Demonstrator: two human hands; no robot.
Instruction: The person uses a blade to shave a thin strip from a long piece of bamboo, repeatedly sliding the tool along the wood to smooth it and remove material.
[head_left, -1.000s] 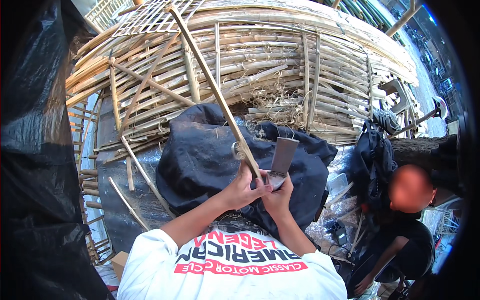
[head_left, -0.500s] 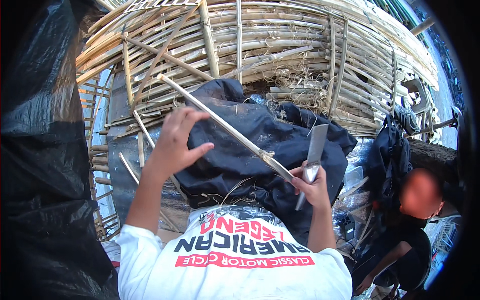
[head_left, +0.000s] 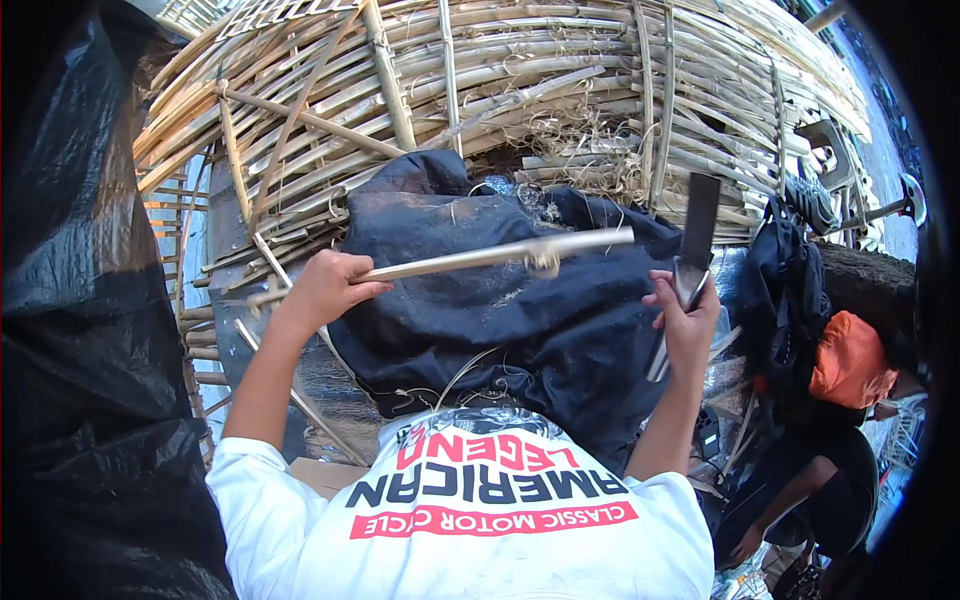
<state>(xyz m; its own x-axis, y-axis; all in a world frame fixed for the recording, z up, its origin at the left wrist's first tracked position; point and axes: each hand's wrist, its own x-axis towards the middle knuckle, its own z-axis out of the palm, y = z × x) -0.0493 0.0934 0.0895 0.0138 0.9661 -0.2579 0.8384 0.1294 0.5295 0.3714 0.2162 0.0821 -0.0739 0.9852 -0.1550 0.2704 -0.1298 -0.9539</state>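
Note:
My left hand (head_left: 328,288) is closed around a pale bamboo strip (head_left: 455,263) near one end. The strip runs out to the right, nearly level, and is slightly blurred; a rough node (head_left: 543,262) shows toward its far end. In my right hand (head_left: 687,312) is a knife (head_left: 702,222) with a broad dark blade pointing up and a metal handle. The knife stands apart from the strip's right end. Beneath both hands a black cloth (head_left: 470,320) covers my lap, with a few thin shavings on it.
A large bamboo slat platform (head_left: 560,90) fills the far side, with curled shavings (head_left: 600,145) heaped on it. Black plastic sheeting (head_left: 90,300) hangs at the left. Another person (head_left: 800,500) in dark clothes and an orange head covering (head_left: 853,362) sits close at the right.
My left hand has taken hold of the strip, which has swung from slanting to nearly level. My right hand has let go of the strip and moved right with the knife.

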